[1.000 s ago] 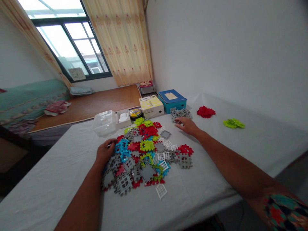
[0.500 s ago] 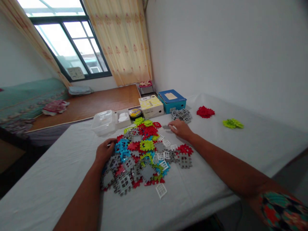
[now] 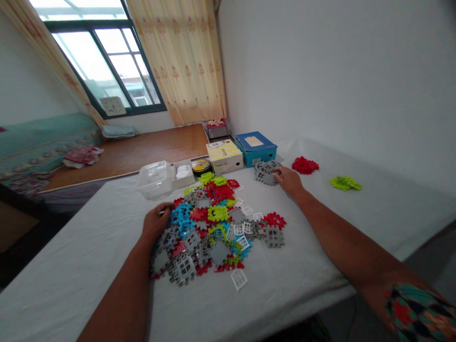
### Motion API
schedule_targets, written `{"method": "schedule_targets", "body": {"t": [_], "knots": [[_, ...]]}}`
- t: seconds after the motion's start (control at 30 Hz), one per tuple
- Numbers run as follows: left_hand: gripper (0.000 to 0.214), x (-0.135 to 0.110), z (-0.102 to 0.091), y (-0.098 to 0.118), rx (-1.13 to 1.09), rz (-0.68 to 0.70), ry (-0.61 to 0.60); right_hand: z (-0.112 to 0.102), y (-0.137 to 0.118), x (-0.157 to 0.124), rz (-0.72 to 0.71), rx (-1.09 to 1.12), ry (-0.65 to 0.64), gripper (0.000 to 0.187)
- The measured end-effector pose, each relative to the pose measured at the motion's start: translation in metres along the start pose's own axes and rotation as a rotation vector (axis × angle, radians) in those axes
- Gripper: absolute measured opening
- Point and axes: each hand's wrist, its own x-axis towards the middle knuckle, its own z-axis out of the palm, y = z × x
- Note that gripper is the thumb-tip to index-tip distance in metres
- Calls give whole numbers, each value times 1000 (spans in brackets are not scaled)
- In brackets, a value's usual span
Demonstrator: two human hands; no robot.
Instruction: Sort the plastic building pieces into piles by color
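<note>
Grey tile stack [image 3: 264, 172] sits on the worktop [image 3: 374, 213] at 1 o'clock from the mixed tile pile [image 3: 213, 228]. The right hand [image 3: 290, 180] touches its 3 o'clock edge, fingers close together, possibly pinching a grey tile; I cannot tell. Left hand [image 3: 156, 222] rests half-curled on the pile's 9 o'clock edge, hold unclear; red stack [image 3: 305, 165] and green stack [image 3: 345, 182] lie toward 3 o'clock of the grey one.

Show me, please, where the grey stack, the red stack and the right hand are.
grey stack [image 3: 264, 172]: head view, left part of its top.
red stack [image 3: 305, 165]: head view, its centre.
right hand [image 3: 289, 179]: head view, its back.
</note>
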Motion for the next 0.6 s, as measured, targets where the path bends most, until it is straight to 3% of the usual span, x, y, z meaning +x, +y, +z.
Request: {"method": "schedule_targets", "body": {"t": [0.07, 0.13, 0.27, 0.37, 0.47, 0.6], "knots": [[34, 0, 1, 0, -2, 9, 11, -3, -7, 0, -16, 15, 66, 27], [34, -1, 2, 0, -2, 0, 13, -4, -22, -5, -113, 117, 50, 25], [36, -2, 3, 0, 4, -29, 1, 2, -71, -30, -447, 391, -335, 28], [37, -3, 3, 1, 8, -5, 2, 5, -104, -52, -688, 432, -555, 46], [37, -2, 3, 1, 15, 24, 2, 3, -118, -64, -773, 389, -584, 53], [38, -1, 4, -3, 12, 10, -2, 0, -119, -67, -789, 382, -552, 33]]}}
